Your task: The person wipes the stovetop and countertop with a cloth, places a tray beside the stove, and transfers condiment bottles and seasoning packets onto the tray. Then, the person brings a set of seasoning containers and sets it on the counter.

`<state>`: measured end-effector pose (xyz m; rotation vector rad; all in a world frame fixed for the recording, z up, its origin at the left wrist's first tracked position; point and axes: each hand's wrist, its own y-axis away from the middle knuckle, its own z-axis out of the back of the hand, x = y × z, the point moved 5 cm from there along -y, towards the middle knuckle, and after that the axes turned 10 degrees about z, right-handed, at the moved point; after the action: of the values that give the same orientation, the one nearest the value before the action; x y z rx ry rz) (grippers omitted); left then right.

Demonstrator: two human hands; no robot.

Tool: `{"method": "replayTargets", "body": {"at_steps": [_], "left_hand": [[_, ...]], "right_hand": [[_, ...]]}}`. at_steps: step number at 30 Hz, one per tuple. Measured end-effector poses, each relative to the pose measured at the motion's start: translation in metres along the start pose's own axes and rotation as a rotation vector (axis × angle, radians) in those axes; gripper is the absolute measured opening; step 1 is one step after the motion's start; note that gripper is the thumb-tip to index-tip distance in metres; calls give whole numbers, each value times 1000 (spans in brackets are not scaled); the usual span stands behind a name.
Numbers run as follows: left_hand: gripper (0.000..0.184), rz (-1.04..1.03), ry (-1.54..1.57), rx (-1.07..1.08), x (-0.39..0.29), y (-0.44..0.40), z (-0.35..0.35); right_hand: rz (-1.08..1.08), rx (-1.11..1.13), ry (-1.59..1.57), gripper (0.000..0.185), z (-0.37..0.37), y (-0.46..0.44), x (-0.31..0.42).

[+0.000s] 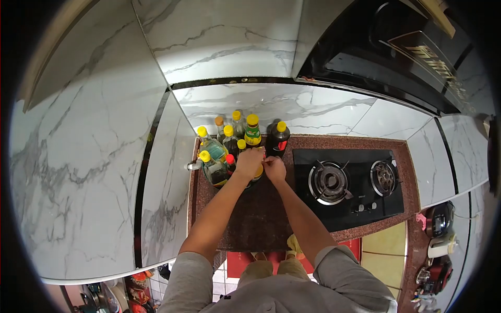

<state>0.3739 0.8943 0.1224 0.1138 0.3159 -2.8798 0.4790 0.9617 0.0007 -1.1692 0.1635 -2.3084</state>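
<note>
My left hand (250,163) is closed at the right side of a cluster of bottles, its fingers curled round something mostly hidden. Close beside it, my right hand (274,169) pinches at the same spot, where a bit of red or pink shows between the hands. Behind them stands a bottle with a green label and yellow cap (252,130). A dark bottle with a yellow cap (278,140) is just beyond my right hand. To the left are a clear bottle with bluish-green contents (211,148) and a small bottle with a red cap (230,163).
A black gas stove (347,208) with two burners lies right of my hands. The range hood (360,52) hangs above it. Brown stone countertop (255,219) spreads below my forearms. Marbled tile walls (240,99) close off the back and left. Appliances (438,219) stand far right.
</note>
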Motion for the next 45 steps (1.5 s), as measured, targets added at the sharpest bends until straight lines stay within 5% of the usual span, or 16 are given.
{"method": "replayTargets", "body": {"at_steps": [9, 12, 15, 18, 24, 28, 31, 34, 38, 42, 45], "left_hand": [[15, -29, -77, -33, 1, -5, -19], [17, -26, -77, -31, -1, -5, -23], [18, -14, -51, 1, -4, -9, -20], [16, 14, 50, 14, -2, -5, -12], [14, 99, 373, -184, 18, 42, 41], [19, 291, 655, -264, 45, 119, 61], [18, 297, 666, -230, 48, 169, 47], [18, 279, 710, -161, 32, 200, 48], [20, 225, 774, -41, -8, 222, 36], [20, 123, 804, 79, -48, 252, 29], [21, 116, 837, 208, -74, 278, 27]], "right_hand": [[99, 137, 173, 24, 7, -4, 20], [56, -100, -11, 31, 7, 2, -6], [-324, -46, -747, 33, 9, 12, -29], [-200, -68, -931, 36, 30, 19, 15], [54, -166, -976, 34, 29, 15, 60], [374, -290, 31, 20, 44, 29, 85], [182, -173, -325, 12, 37, 28, 77], [303, -206, -195, 10, 44, 29, 78], [211, -364, -328, 4, 82, 54, 86], [148, 6, -533, 6, 120, 123, 92], [157, 222, -393, 10, 175, 186, 89]]}}
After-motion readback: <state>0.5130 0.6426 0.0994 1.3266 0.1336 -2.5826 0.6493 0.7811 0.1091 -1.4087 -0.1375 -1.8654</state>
